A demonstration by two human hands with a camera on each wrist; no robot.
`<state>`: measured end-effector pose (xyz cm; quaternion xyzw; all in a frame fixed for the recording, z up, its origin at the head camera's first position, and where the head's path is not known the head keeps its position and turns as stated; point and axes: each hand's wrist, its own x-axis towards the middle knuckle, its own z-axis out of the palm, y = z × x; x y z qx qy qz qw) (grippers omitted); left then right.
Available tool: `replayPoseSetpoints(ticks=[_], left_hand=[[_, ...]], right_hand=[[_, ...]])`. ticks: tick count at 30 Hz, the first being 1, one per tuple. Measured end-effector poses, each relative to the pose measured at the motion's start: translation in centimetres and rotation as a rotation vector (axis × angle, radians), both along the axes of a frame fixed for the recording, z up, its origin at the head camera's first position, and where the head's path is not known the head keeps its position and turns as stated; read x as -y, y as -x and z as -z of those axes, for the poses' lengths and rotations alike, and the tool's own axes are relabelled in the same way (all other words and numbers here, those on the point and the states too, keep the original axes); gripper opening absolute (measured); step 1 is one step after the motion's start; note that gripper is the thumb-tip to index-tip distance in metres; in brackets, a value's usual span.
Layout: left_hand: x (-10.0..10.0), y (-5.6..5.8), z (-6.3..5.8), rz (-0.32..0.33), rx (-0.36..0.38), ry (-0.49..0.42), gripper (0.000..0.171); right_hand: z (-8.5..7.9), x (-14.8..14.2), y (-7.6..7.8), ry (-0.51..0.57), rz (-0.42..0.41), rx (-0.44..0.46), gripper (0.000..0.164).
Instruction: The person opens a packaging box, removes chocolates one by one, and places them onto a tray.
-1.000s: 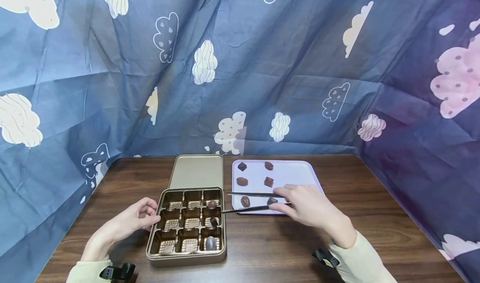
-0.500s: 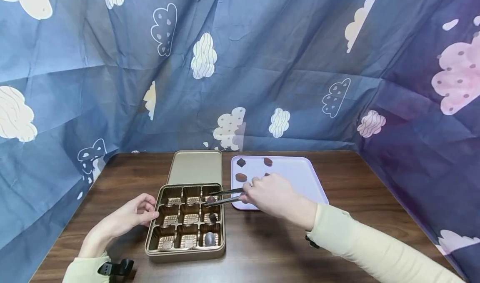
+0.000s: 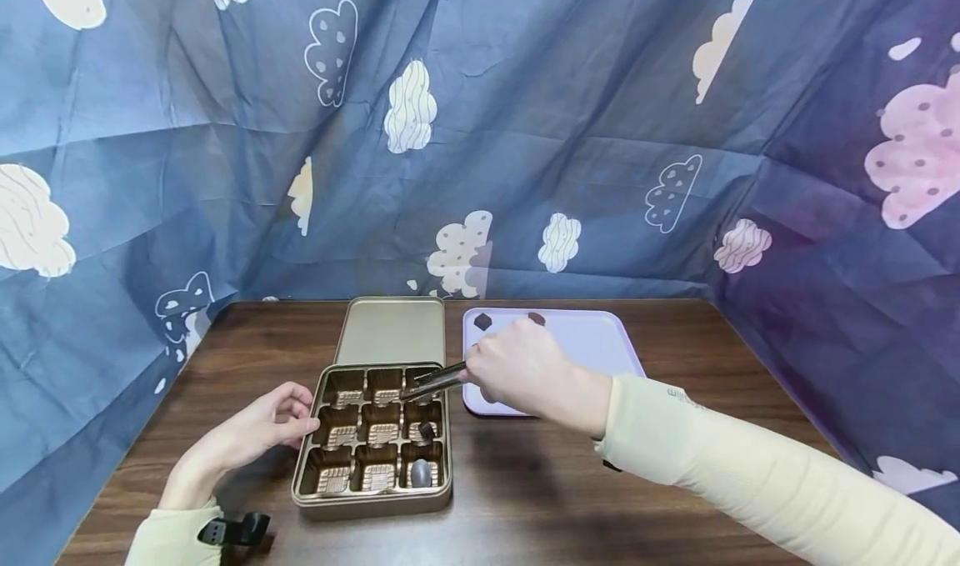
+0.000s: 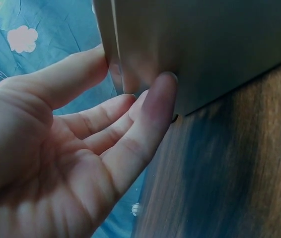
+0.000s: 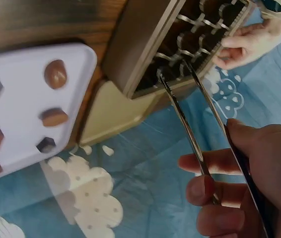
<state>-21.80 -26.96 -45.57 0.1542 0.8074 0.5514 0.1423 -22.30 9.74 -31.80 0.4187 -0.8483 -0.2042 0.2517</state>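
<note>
My left hand (image 3: 258, 428) rests against the left wall of a gold tin box (image 3: 375, 509), thumb at the rim and fingertips on the side in the left wrist view. The box has a brown divided insert. My right hand (image 3: 521, 370) grips slim metal tongs (image 5: 192, 136), their tips apart and reaching into the back right compartment. Whether the tips touch the round chocolate there is hidden. A dark cube-shaped chocolate (image 3: 426, 430) lies in the middle right compartment, and a grey egg-shaped chocolate (image 3: 421, 473) in the front right one.
Behind the box lies its gold lid (image 3: 392, 333). A lilac tray (image 3: 592, 349) stands to the right with several chocolates, including a brown oval one (image 5: 56, 74); my right arm covers part of it. A blue cloud-patterned cloth (image 3: 600, 132) hangs behind the wooden table (image 3: 525, 508).
My right hand has moved left from over the tray with the tongs, whose tips now reach into the box's back right compartment. My left hand has stayed at the box.
</note>
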Motion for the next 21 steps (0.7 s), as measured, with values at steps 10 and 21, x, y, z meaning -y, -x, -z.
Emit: replayPoseSetpoints(ticks=[10,21], left_hand=[[-0.1,-0.2,0.1,0.000,0.020,-0.016,0.038],[-0.3,-0.2,-0.2,0.005,0.020,0.006,0.037]], right_hand=[[-0.3,2.9,0.2,-0.170,0.167,0.094,0.033],[-1.0,8.1,0.6,-0.342,0.414,0.243,0.026]])
